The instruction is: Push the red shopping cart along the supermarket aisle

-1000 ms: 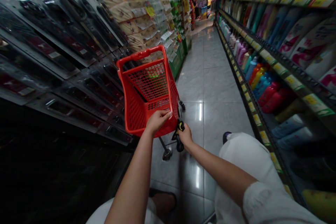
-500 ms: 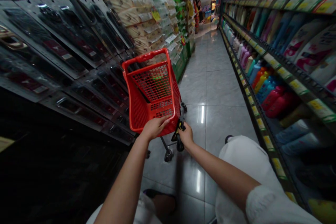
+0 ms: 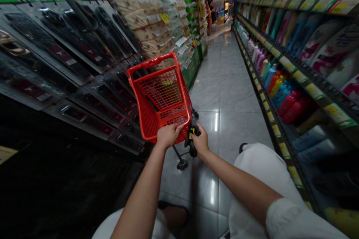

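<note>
A small red plastic shopping cart [image 3: 155, 119] on dark wheels stands in front of me, angled toward the left-hand display. My left hand [image 3: 169, 135] is closed over its near rim, with the thumb lying along the edge. Just past the cart's near right corner, my right hand [image 3: 201, 140] is closed on a black and yellow object [image 3: 193, 131]. Its kind is hard to make out, and the fingers partly cover it. Close beneath it is a dark, round wheel-like part [image 3: 193, 150].
Packaged goods [image 3: 70, 41] hang on the left display, with stacked tissue-like packs [image 3: 148, 11] beyond. Along the right runs a shelf of bottles [image 3: 291, 102] with price tags. Grey floor tiles [image 3: 232, 86] lead down the aisle to a person [image 3: 212, 12] far off. My knees are near the bottom.
My left hand has shifted a little to the right along the cart's rim. The cart's far handle end has swung slightly left. My right hand has risen slightly, still on the black and yellow object.
</note>
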### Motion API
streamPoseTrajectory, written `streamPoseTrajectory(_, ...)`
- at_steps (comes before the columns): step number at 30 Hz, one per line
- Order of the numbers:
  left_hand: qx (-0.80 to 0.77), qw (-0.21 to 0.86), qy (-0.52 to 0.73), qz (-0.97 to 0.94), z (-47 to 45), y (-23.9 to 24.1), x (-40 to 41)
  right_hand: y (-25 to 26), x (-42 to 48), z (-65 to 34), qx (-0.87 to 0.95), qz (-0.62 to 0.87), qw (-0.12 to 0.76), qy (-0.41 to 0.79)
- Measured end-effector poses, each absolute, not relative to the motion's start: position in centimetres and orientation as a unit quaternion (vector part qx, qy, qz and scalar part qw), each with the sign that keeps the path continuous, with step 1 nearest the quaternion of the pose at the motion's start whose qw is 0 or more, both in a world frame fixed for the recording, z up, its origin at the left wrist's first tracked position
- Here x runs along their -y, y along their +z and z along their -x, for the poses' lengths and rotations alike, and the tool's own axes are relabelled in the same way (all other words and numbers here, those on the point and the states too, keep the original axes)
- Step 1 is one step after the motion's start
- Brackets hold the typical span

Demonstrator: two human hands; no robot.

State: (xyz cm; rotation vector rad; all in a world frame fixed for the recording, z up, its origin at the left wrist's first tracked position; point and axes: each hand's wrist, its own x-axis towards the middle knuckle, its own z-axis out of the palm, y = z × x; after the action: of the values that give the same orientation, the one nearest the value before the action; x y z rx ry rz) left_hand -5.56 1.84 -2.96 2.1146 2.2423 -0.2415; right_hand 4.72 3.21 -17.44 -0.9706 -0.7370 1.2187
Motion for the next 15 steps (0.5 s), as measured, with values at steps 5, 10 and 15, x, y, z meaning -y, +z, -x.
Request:
streamPoseTrajectory(5, -0.735, 0.025, -0.062, -0.674, 3.9, -3.0, -2.3, -18.2, -4.1, -6.3, 0.310, 0.459, 0.628, 0.546)
streamPoseTrajectory(10, -0.742, 0.022, -0.055, -0.668, 2.4, -3.1, -2.7, -18.7, -4.7, -6.7, 0.283, 0.498, 0.604, 0.555)
streamPoseTrajectory(15, -0.743, 0.022, -0.056, -0.666, 1.7, -3.3, -3.0, -17.8, -5.8, -7.6, 0.349, 0.449, 0.666, 0.483)
